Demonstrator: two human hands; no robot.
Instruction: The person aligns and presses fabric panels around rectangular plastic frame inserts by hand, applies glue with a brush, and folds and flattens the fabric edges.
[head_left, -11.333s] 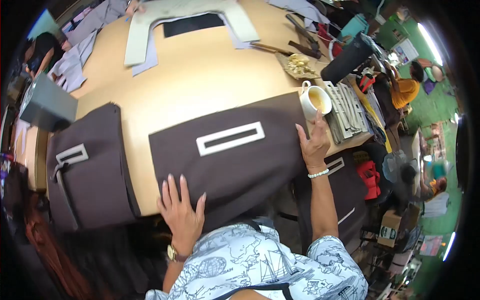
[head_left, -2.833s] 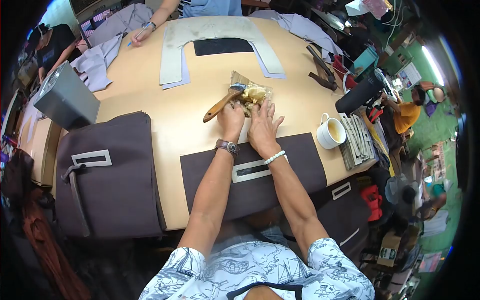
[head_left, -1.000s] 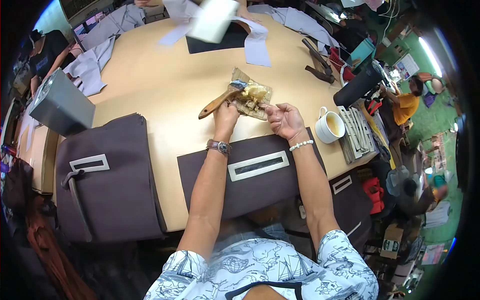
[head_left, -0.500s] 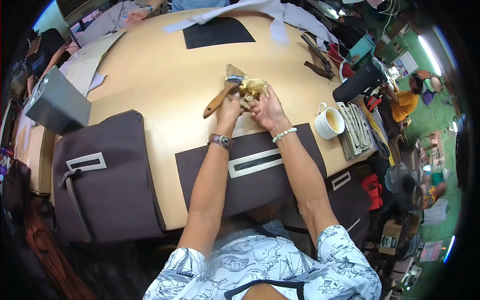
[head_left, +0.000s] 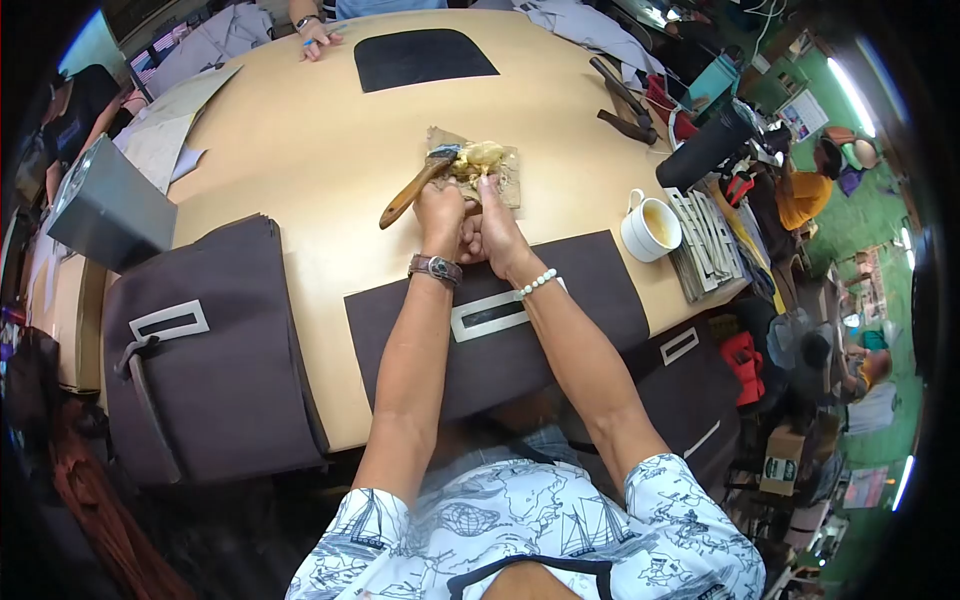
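My left hand (head_left: pixel 441 213) is closed at the near edge of a glue-caked board (head_left: pixel 510 185), under a wooden-handled brush (head_left: pixel 408 196) that lies across it. Right beside it, my right hand (head_left: pixel 494 226) is closed with its thumb at the yellowish lump (head_left: pixel 483 155) on the board; the fingers curl in against the left hand. Below the hands lies a dark brown panel (head_left: pixel 590 290), crossed by my forearms, with a white rectangular frame (head_left: pixel 480 318) on it. A white cup (head_left: pixel 650 228) of yellow liquid stands to the right.
Brown panels (head_left: pixel 200 390) are stacked at left with a hammer (head_left: pixel 150 400) on top, near a metal can (head_left: pixel 115 205). A black piece (head_left: pixel 425 60) lies at the far side by a co-worker's hand (head_left: pixel 315 38). Tools (head_left: pixel 628 105) and a black cylinder (head_left: pixel 705 145) are at right.
The brush and board have shifted slightly left in view, and my right hand has drawn in against my left. The pale pieces over the black piece were taken away; a large one now lies at far left.
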